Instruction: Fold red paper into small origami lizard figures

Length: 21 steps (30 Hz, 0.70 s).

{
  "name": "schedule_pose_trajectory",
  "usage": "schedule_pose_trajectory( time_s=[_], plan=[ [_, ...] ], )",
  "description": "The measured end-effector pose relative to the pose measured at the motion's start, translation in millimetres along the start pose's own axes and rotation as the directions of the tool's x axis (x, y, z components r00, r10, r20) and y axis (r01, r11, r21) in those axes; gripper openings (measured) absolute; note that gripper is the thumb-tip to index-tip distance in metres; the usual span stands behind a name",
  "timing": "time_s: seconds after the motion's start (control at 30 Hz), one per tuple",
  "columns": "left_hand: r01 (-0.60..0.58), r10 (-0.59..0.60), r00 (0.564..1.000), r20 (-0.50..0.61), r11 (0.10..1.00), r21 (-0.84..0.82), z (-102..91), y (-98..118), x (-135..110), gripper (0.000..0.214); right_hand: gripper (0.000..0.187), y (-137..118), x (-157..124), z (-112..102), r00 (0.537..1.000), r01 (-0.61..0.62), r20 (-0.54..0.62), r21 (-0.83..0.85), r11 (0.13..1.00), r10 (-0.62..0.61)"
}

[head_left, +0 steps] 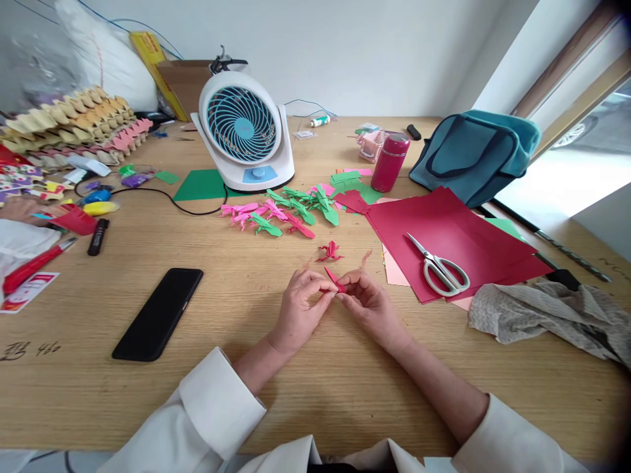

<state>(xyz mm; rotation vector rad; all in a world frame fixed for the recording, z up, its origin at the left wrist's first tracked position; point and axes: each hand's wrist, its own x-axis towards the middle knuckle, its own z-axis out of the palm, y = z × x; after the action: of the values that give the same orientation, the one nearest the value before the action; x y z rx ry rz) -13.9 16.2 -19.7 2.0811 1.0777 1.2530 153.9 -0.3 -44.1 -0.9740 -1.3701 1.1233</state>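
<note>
Between my fingertips is a small folded piece of red paper [334, 278], its narrow end pointing up and away from me. My left hand [306, 301] pinches it from the left, thumb and forefinger closed on it. From the right, my right hand [369, 303] pinches the same piece, its fingertips nearly meeting the left ones. Part of the paper is hidden by the fingers. Just beyond lies a red origami figure [330, 251] with thin legs. Farther back, several pink and green folded figures [296, 209] lie in a loose heap.
Red paper sheets [394, 230] with white-handled scissors [444, 274] on top lie to the right, near a crumpled cloth [537, 318]. A black phone [158, 315] lies left. Behind stand a fan [244, 125], a red bottle [390, 163] and a teal bag [473, 154]. Another person's hand [22, 209] is far left.
</note>
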Motion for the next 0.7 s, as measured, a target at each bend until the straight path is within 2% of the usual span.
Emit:
schedule_pose_trajectory(
  time_s=[0.2, 0.37, 0.57, 0.7],
  plan=[
    [-0.028, 0.027, 0.999, 0.023, 0.998, 0.047, -1.6, -1, 1, 0.008, 0.016, -10, 0, 0, 1.0, -0.02, 0.0, -0.121, 0.992, 0.02],
    [-0.076, 0.073, 0.997, 0.033, 0.991, 0.114, -4.8, -3, 1, 0.006, 0.019, -12, -1, 0, 0.998, -0.061, 0.007, -0.091, 0.994, 0.062],
    [-0.102, 0.101, 0.995, 0.014, 0.986, 0.135, -8.6, -3, 4, 0.005, 0.017, -12, -1, -1, 0.999, -0.049, 0.001, -0.069, 0.996, 0.049],
    [-0.127, 0.12, 0.992, 0.049, 0.976, 0.175, -11.0, -4, 6, 0.006, 0.017, -13, 0, -3, 0.999, -0.05, -0.023, -0.06, 0.997, 0.049]
  ],
)
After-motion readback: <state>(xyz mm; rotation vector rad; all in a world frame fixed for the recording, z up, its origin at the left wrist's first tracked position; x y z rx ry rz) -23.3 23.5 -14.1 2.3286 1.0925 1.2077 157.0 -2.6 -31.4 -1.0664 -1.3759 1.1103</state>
